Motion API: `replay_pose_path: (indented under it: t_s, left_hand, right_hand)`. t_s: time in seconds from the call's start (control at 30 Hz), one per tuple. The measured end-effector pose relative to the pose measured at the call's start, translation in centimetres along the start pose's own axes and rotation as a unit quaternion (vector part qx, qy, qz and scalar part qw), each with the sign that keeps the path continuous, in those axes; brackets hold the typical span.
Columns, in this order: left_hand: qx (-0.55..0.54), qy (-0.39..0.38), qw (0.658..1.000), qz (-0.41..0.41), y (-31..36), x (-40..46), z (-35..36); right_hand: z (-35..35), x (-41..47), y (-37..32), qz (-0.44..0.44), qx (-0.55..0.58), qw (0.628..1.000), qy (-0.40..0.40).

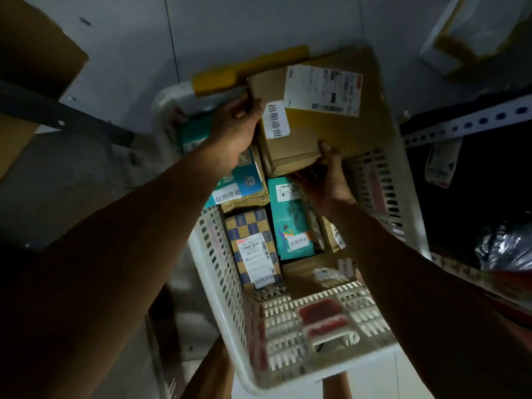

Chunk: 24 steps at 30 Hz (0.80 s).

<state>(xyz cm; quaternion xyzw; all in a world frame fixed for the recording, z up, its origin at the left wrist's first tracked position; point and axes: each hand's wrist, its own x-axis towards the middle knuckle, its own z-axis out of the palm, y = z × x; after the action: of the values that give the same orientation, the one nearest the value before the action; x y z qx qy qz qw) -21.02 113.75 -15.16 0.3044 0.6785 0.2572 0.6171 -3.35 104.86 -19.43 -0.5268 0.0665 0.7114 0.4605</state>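
While my left hand (236,125) and right hand (328,180) grip the cardboard box (299,139), its length points away from me, label up.

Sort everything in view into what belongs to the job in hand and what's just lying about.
Job in hand: left hand, right hand, the labelled cardboard box they hold, the white slotted basket under it.
Lying about: teal parcel and checkered box in the basket, perforated shelf rail at right, open carton at left.

- The left hand (236,125) is bare, as is its forearm.
- The right hand (328,180) and forearm are bare too.
- Bare legs (210,370) show at the bottom edge.
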Motion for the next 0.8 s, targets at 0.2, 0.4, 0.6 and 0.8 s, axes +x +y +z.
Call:
replay_pose_path:
  t_s: [0.2,0.4,0.6,0.8]
  left_hand:
    - [0.322,0.029,0.944,0.058,-1.7,2.3,1.2]
    - [0.393,0.029,0.917,0.066,-1.8,1.6,3.1]
    - [0.398,-0.009,0.913,0.09,-1.5,-0.4,3.6]
    - [0.412,-0.048,0.901,0.13,-1.6,-3.8,2.3]
  right_hand:
    - [-0.3,4.0,2.2,0.03,-0.108,0.988,0.108]
    - [-0.9,4.8,3.2,0.022,-0.04,0.991,0.124]
    - [1.4,3.6,2.1,0.035,-0.147,0.969,0.195]
    - [0.8,1.1,-0.1,0.027,-0.336,0.911,0.239]
